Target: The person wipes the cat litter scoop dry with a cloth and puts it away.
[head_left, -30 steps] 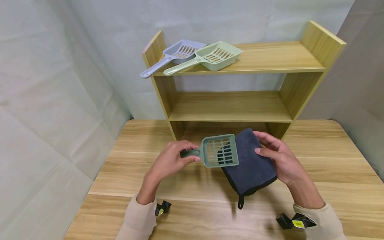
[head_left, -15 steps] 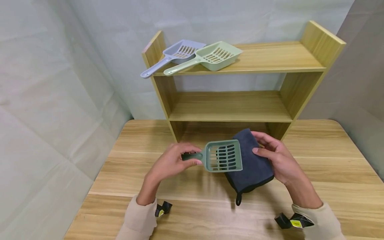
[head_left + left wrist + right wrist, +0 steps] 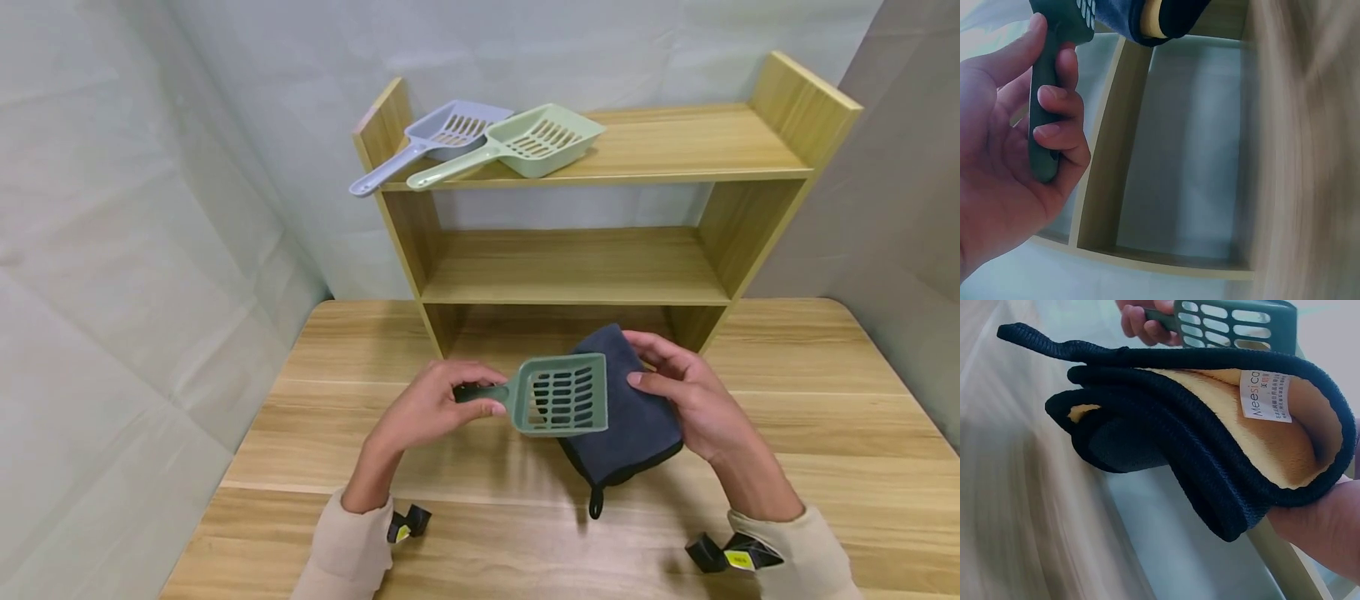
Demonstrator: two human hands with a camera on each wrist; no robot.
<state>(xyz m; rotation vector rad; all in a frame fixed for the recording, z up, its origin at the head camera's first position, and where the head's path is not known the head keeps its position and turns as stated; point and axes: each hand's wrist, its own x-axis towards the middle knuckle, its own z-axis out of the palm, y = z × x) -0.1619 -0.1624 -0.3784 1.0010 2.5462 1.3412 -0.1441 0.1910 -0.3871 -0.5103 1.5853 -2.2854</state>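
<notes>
My left hand (image 3: 431,404) grips the handle of a dark green slotted litter scoop (image 3: 522,417). In the left wrist view, its fingers (image 3: 1060,134) curl round the handle (image 3: 1043,106). My right hand (image 3: 693,396) holds a folded dark grey cloth (image 3: 637,417) between thumb and fingers, and a black loop hangs from its lower corner. The scoop's slotted pan lies over the cloth's left part in the head view; whether they touch I cannot tell. In the right wrist view, the cloth (image 3: 1210,450) shows black edging, a yellow inner side and a white label (image 3: 1265,395).
Behind the hands a wooden shelf unit (image 3: 577,287) stands on the wooden table (image 3: 315,467). On its top board, at the left, lie a lavender scoop (image 3: 442,137) and a pale green scoop (image 3: 525,142), handles jutting past the front edge. Pale fabric hangs behind and beside.
The dark green scoop has moved slightly right and down, farther over the cloth. The cloth and my right hand have shifted a little left. Both holds are unchanged.
</notes>
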